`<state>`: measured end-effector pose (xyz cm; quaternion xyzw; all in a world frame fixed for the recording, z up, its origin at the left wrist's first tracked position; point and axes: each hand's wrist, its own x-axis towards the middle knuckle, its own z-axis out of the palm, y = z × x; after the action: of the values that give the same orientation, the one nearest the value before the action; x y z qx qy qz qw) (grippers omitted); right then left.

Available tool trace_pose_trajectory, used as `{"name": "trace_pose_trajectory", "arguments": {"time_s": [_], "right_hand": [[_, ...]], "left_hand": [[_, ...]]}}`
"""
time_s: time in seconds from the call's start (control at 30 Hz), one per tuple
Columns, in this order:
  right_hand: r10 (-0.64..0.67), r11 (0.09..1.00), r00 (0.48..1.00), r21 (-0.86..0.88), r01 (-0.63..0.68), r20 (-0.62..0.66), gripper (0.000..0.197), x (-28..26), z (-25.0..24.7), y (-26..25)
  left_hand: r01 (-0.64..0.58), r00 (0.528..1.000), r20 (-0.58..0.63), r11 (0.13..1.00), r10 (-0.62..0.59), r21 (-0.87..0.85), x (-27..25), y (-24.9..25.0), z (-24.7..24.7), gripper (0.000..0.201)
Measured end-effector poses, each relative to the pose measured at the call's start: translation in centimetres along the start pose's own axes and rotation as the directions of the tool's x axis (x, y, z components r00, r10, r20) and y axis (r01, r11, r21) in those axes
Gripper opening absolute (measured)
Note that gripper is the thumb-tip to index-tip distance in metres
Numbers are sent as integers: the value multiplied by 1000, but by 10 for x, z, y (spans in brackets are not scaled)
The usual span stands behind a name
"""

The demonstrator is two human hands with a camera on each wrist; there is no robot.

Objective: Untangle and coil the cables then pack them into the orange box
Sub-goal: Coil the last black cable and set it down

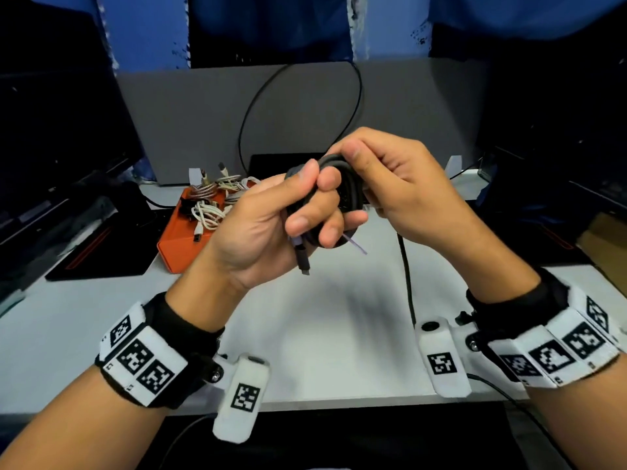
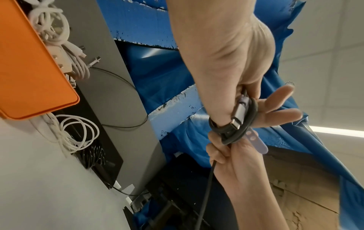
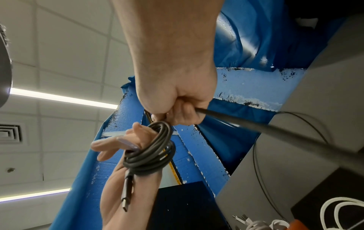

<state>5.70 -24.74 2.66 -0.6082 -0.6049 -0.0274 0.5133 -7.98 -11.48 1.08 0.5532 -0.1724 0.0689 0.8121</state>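
Observation:
A black cable [image 1: 339,179] is wound in a small coil [image 3: 153,152] round the fingers of my left hand [image 1: 305,205], thumb on top, above the white table. Its USB plug [image 1: 302,261] hangs below the hand beside a purple strap [image 1: 356,246]. My right hand [image 1: 373,171] touches the coil's right side and grips the loose tail [image 3: 275,133], which drops over the table's front edge [image 1: 409,283]. The orange box [image 1: 185,240] sits at the back left, holding several white and braided cables [image 1: 207,212]. In the left wrist view the coil [image 2: 236,129] sits between both hands.
A grey partition [image 1: 190,113] stands behind the table with a thin black wire [image 1: 251,106] looping in front of it. Dark monitors [image 1: 51,123] flank both sides. A black pad [image 1: 101,252] lies left of the box. More white cable [image 2: 76,132] lies beside the box.

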Motion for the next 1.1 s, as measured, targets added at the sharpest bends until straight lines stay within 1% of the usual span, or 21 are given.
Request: {"name": "trace_pose_trajectory", "arguments": {"time_s": [0.1,0.2,0.27,0.33,0.37,0.43,0.47,0.5,0.53,0.57,0.6,0.63,0.67,0.73,0.77,0.8,0.87,0.93,1.0,1.07,1.1], "right_hand": [[14,999,1000,30,-14,4,29,0,-1,0],[33,999,999,15,-33,10,23,1,2,4],[98,994,992,-62,-93,76,25,1,7,12],[214,968,952,-174,-178,219,30,-2,15,17],[259,953,912,-236,-189,317,29,-5,19,16],[283,943,808,-306,-135,517,26,-11,26,8],[277,942,763,-322,-95,584,26,-13,28,1],[270,939,749,-337,-67,605,27,-14,28,-4],[261,935,767,-352,-49,587,27,-13,27,-9],[240,928,808,-371,-29,538,25,-12,23,-12],[205,923,858,-384,-10,471,22,-11,17,-13],[162,927,905,-375,-2,395,18,-9,12,-15],[128,942,941,-336,-15,314,15,-8,5,-16],[96,977,978,-207,-56,187,12,-7,-5,-16],[81,987,987,-148,-60,142,12,-6,-7,-16],[58,993,994,-105,-48,97,12,-6,-7,-16],[19,999,1000,-51,-19,4,14,-6,-2,-16],[6,996,999,-94,-10,-45,21,-7,5,-13],[44,988,999,-146,-44,-5,42,-9,12,-10],[163,987,984,-9,-163,66,61,-10,19,-10],[216,972,972,69,-223,94,64,-10,21,-11]], "left_hand": [[-18,1000,15,999,18,-29,0,1,2,48],[-148,988,-38,989,148,-1,0,13,4,59],[-253,963,-121,962,241,-106,0,23,4,60],[-345,926,-208,929,315,-131,3,28,-2,54],[-367,893,-294,929,340,-39,3,29,-5,51],[-303,793,-420,884,441,354,5,27,-8,42],[-195,756,-419,784,503,589,7,23,-10,38],[-71,754,-371,629,542,774,9,19,-11,35],[34,790,-304,456,533,889,9,16,-14,31],[117,844,-249,291,476,950,8,13,-19,31],[173,898,-225,166,378,971,5,13,-23,36],[196,941,-223,127,255,972,2,14,-27,43],[195,968,-220,190,122,962,-1,14,-27,52],[187,982,-176,476,-70,859,-4,16,-20,65],[178,984,-146,616,-102,768,-4,16,-15,66],[160,987,-119,709,-107,686,-4,15,-12,67],[100,995,-52,799,-85,593,-3,13,-10,68],[32,999,15,876,-44,481,-3,11,-9,57],[-13,997,76,945,-13,326,-3,7,-9,42],[-31,993,116,985,11,171,-1,2,-9,35],[-28,992,124,995,16,94,0,0,-10,34]]}}
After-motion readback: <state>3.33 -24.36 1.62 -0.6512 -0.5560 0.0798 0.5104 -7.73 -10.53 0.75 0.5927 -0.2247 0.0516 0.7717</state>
